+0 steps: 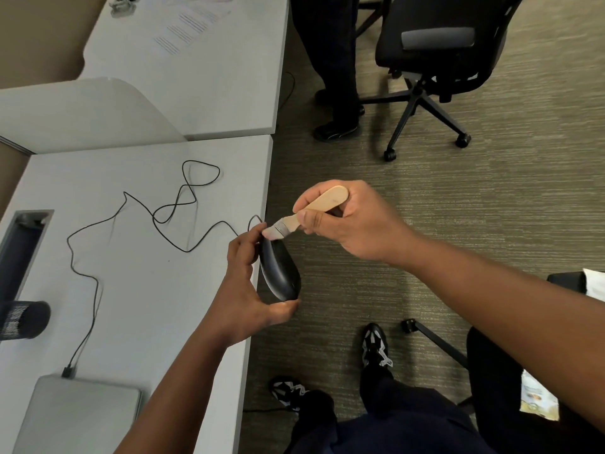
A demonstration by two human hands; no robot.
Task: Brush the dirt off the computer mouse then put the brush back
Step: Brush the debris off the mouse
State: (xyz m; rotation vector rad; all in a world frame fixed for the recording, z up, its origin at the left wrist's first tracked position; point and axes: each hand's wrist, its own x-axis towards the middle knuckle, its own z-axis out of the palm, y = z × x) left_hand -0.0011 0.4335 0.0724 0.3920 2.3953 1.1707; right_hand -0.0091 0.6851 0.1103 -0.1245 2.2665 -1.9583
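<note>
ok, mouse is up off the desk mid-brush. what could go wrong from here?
1. The left hand holds the mouse only by its ends, past the desk edge over carpet; a hard stroke could knock it loose.
2. Its cable lies looped on the desk; lifting further could tug the laptop plug.
3. The brush, in the right hand, flicks dirt toward the left hand's fingers.

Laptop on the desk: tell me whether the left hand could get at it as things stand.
Probably not freely: the left hand grips the mouse past the desk edge. The path to the laptop looks open.
</note>
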